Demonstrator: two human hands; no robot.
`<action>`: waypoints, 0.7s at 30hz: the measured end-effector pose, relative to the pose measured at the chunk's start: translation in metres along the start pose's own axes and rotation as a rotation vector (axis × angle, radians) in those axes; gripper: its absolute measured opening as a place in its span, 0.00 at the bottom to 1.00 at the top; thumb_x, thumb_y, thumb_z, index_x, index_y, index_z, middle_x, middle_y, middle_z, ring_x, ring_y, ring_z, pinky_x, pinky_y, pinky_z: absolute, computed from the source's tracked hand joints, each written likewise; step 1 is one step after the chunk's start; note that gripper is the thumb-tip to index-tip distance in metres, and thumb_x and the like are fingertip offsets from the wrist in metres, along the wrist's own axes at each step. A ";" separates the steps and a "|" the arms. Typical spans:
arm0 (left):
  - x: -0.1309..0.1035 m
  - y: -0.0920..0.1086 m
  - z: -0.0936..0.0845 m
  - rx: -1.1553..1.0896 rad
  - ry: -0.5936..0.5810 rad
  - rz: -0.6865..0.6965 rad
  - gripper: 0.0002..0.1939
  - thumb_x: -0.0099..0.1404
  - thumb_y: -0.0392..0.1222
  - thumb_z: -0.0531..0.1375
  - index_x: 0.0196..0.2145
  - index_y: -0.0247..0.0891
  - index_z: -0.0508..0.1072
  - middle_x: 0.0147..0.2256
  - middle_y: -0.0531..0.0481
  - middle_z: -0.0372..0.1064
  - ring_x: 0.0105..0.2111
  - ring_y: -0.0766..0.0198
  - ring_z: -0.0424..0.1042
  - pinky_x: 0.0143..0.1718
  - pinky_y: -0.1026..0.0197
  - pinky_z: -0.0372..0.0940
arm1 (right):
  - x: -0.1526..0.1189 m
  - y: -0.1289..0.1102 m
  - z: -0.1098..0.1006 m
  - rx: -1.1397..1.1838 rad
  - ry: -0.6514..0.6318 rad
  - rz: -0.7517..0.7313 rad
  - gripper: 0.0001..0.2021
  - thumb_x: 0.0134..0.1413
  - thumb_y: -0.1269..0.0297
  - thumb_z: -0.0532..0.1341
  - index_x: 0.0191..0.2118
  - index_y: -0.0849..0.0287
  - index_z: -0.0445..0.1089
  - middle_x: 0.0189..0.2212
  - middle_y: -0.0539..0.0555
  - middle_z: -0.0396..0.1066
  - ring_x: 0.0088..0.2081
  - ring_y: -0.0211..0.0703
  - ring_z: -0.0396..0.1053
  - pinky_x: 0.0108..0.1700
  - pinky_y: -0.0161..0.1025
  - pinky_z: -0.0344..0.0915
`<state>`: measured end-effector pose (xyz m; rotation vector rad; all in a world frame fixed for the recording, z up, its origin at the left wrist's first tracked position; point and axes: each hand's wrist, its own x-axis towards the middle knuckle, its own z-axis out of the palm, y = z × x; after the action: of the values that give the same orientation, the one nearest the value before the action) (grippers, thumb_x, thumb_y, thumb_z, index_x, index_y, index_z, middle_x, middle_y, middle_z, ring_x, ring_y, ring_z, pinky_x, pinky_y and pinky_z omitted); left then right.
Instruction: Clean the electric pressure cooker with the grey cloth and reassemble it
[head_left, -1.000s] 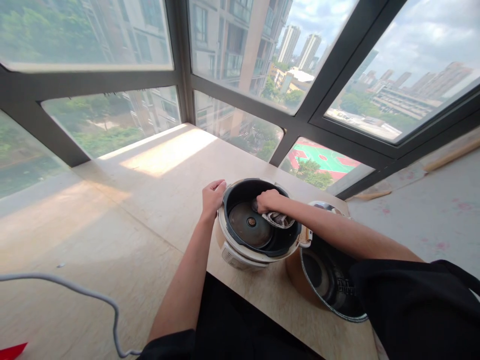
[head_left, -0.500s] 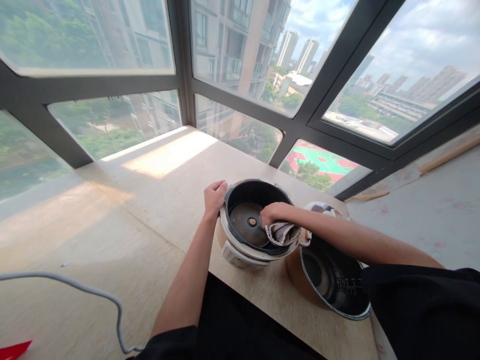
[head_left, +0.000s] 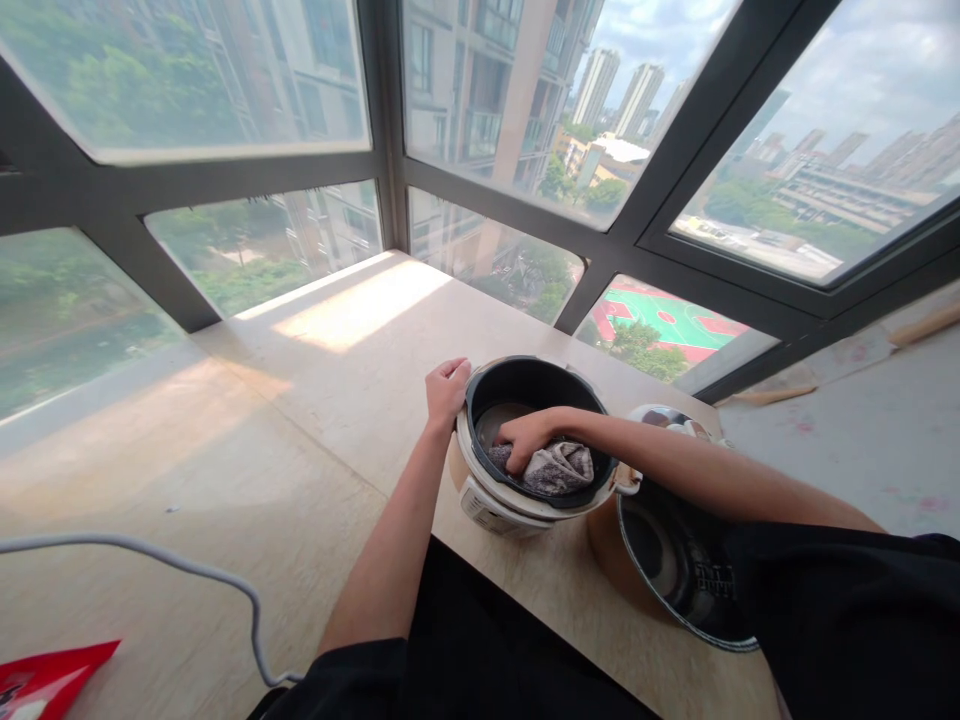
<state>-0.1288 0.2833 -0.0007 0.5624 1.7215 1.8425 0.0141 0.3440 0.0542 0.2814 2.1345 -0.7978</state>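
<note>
A round cooker body (head_left: 501, 508) with a black inside stands on the stone-like sill. My left hand (head_left: 447, 390) is closed on the cooker's rim at its upper left. Inside the cooker, my right hand (head_left: 525, 440) grips a grey patterned cloth (head_left: 561, 468) and presses it near the bottom. Part of the cloth bunches up beside the wrist. A dark inner pot (head_left: 675, 570) with a silvery rim lies tilted to the right of the cooker, partly under my right forearm.
A white and shiny object (head_left: 671, 420), perhaps a lid, sits behind my right forearm. On the left, a grey cable (head_left: 172, 572) runs over the sill (head_left: 315, 400). A red packet (head_left: 64, 680) lies at the lower left. Framed windows surround the far side.
My right hand has moved left inside the cooker with the cloth, which now covers the round centre piece. The view has shifted slightly, showing more of the red packet.
</note>
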 end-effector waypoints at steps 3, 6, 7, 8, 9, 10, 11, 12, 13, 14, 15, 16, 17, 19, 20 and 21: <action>0.001 0.000 0.000 0.000 0.002 -0.007 0.12 0.59 0.42 0.64 0.37 0.32 0.82 0.42 0.41 0.80 0.45 0.54 0.77 0.54 0.54 0.68 | 0.005 0.012 0.008 0.110 0.240 -0.076 0.14 0.46 0.65 0.64 0.40 0.65 0.74 0.34 0.52 0.74 0.36 0.45 0.71 0.36 0.35 0.65; 0.002 -0.002 0.000 0.005 -0.020 -0.002 0.13 0.59 0.43 0.64 0.38 0.32 0.82 0.42 0.41 0.80 0.45 0.55 0.77 0.54 0.54 0.67 | 0.014 0.017 0.018 0.150 0.483 -0.065 0.16 0.48 0.65 0.64 0.44 0.66 0.72 0.42 0.57 0.76 0.42 0.49 0.72 0.42 0.37 0.66; 0.003 -0.003 0.000 0.005 -0.028 0.001 0.13 0.59 0.43 0.64 0.38 0.32 0.82 0.42 0.41 0.80 0.46 0.55 0.77 0.54 0.55 0.67 | 0.016 0.017 0.020 0.159 0.559 -0.046 0.18 0.49 0.65 0.63 0.46 0.67 0.72 0.45 0.59 0.75 0.44 0.50 0.72 0.44 0.38 0.66; 0.003 -0.004 0.000 0.003 -0.034 0.003 0.14 0.59 0.43 0.64 0.39 0.32 0.81 0.43 0.41 0.80 0.46 0.55 0.77 0.54 0.55 0.67 | 0.018 0.017 0.022 0.169 0.623 -0.024 0.19 0.50 0.65 0.63 0.48 0.67 0.71 0.47 0.60 0.75 0.45 0.51 0.72 0.45 0.39 0.66; 0.004 -0.005 0.000 -0.002 -0.038 0.003 0.14 0.59 0.44 0.64 0.40 0.32 0.81 0.43 0.41 0.80 0.46 0.55 0.77 0.54 0.55 0.67 | 0.019 0.017 0.024 0.174 0.673 -0.003 0.19 0.51 0.64 0.63 0.49 0.66 0.70 0.48 0.61 0.75 0.46 0.51 0.72 0.46 0.39 0.66; 0.004 -0.006 0.000 -0.010 -0.042 0.002 0.15 0.59 0.44 0.64 0.40 0.32 0.81 0.43 0.41 0.80 0.46 0.55 0.77 0.53 0.55 0.68 | 0.020 0.017 0.025 0.171 0.711 0.017 0.19 0.52 0.63 0.62 0.49 0.66 0.70 0.48 0.61 0.75 0.46 0.52 0.73 0.46 0.38 0.66; 0.004 -0.007 0.000 -0.019 -0.047 -0.002 0.16 0.59 0.44 0.64 0.41 0.32 0.81 0.43 0.41 0.79 0.46 0.55 0.77 0.53 0.55 0.68 | 0.021 0.018 0.025 0.159 0.742 0.039 0.18 0.53 0.62 0.62 0.49 0.65 0.70 0.48 0.61 0.75 0.47 0.52 0.73 0.46 0.38 0.66; 0.004 -0.008 0.000 -0.028 -0.051 -0.008 0.16 0.58 0.45 0.64 0.41 0.32 0.81 0.43 0.41 0.79 0.45 0.55 0.77 0.53 0.55 0.68 | 0.021 0.018 0.025 0.135 0.768 0.062 0.18 0.55 0.61 0.61 0.49 0.64 0.69 0.47 0.61 0.76 0.46 0.52 0.74 0.46 0.38 0.66; 0.004 -0.008 0.000 -0.036 -0.055 -0.015 0.16 0.58 0.45 0.65 0.41 0.32 0.81 0.43 0.41 0.79 0.45 0.55 0.76 0.52 0.55 0.68 | 0.020 0.018 0.025 0.099 0.790 0.088 0.17 0.57 0.61 0.60 0.50 0.63 0.69 0.47 0.61 0.76 0.46 0.53 0.74 0.46 0.39 0.66; 0.004 -0.008 0.000 -0.043 -0.056 -0.021 0.17 0.58 0.45 0.65 0.41 0.32 0.81 0.43 0.42 0.79 0.45 0.55 0.76 0.52 0.55 0.68 | 0.020 0.017 0.025 0.050 0.805 0.116 0.17 0.58 0.60 0.59 0.51 0.63 0.68 0.47 0.61 0.76 0.47 0.54 0.75 0.46 0.39 0.66; 0.004 -0.008 0.000 -0.049 -0.058 -0.026 0.17 0.57 0.45 0.65 0.41 0.33 0.81 0.42 0.42 0.79 0.45 0.55 0.76 0.52 0.55 0.69 | 0.019 0.017 0.025 -0.008 0.814 0.142 0.18 0.60 0.59 0.58 0.53 0.62 0.66 0.47 0.62 0.76 0.47 0.54 0.75 0.46 0.40 0.66; 0.004 -0.008 0.000 -0.054 -0.056 -0.030 0.17 0.57 0.46 0.65 0.41 0.33 0.81 0.42 0.42 0.79 0.45 0.55 0.76 0.52 0.55 0.69 | 0.019 0.015 0.025 -0.072 0.816 0.168 0.19 0.61 0.59 0.57 0.55 0.62 0.65 0.47 0.63 0.76 0.47 0.55 0.75 0.46 0.41 0.66; 0.004 -0.008 0.001 -0.058 -0.054 -0.033 0.17 0.57 0.46 0.65 0.41 0.33 0.81 0.42 0.42 0.79 0.44 0.55 0.76 0.52 0.55 0.69 | 0.018 0.013 0.026 -0.137 0.814 0.192 0.20 0.63 0.58 0.57 0.57 0.63 0.63 0.48 0.64 0.76 0.48 0.56 0.75 0.47 0.42 0.66; 0.003 -0.007 0.001 -0.062 -0.046 -0.041 0.17 0.57 0.45 0.65 0.41 0.33 0.81 0.42 0.42 0.79 0.43 0.56 0.76 0.51 0.55 0.69 | 0.015 0.009 0.027 -0.260 0.810 0.238 0.22 0.66 0.57 0.56 0.60 0.63 0.59 0.50 0.65 0.75 0.49 0.57 0.75 0.48 0.44 0.66; 0.003 -0.007 0.001 -0.063 -0.043 -0.047 0.17 0.56 0.45 0.65 0.41 0.33 0.81 0.41 0.42 0.79 0.43 0.56 0.76 0.51 0.55 0.69 | 0.013 0.008 0.027 -0.317 0.810 0.257 0.24 0.67 0.57 0.55 0.62 0.63 0.58 0.51 0.66 0.74 0.49 0.58 0.74 0.48 0.44 0.67; 0.003 -0.007 0.000 -0.065 -0.041 -0.052 0.17 0.56 0.46 0.66 0.41 0.33 0.81 0.41 0.42 0.79 0.42 0.56 0.76 0.50 0.55 0.69 | 0.011 0.008 0.027 -0.372 0.812 0.275 0.25 0.67 0.57 0.54 0.64 0.63 0.55 0.52 0.66 0.73 0.49 0.57 0.74 0.47 0.44 0.67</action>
<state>-0.1300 0.2857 -0.0082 0.5208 1.6282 1.8314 0.0274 0.3327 0.0299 0.7780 2.8422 -0.0965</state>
